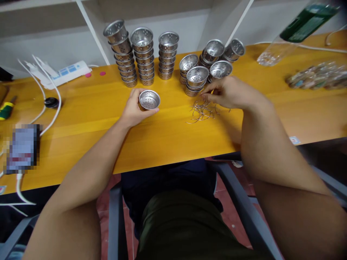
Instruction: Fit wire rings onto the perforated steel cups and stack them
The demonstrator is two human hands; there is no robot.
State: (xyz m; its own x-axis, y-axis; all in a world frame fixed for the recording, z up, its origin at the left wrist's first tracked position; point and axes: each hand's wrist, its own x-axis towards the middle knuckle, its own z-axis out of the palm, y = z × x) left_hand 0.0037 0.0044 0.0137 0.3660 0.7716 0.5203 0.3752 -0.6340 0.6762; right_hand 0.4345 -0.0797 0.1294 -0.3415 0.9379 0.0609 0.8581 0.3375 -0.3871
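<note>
My left hand [133, 110] is wrapped round a small perforated metal cup [150, 101], its open mouth facing up, just above or on the table. Over a tangle of thin curved wires [202, 111], my right hand [221, 92] is closed in a pinch at the fingertips. What lies between those fingers is too small to make out, though wires show right beneath them. Close behind the right hand stand short stacks of the same metal cups [197, 77]. Taller stacks of cups [142, 54] rise behind the left hand.
A white power strip [67, 74] with cables lies at the back left, near a blurred-out phone [23, 148] and a screwdriver [7, 108]. At the right are a leaning plastic bottle [295, 32] and a clear plastic bag [317, 76]. White shelving [162, 16] backs the table [168, 144].
</note>
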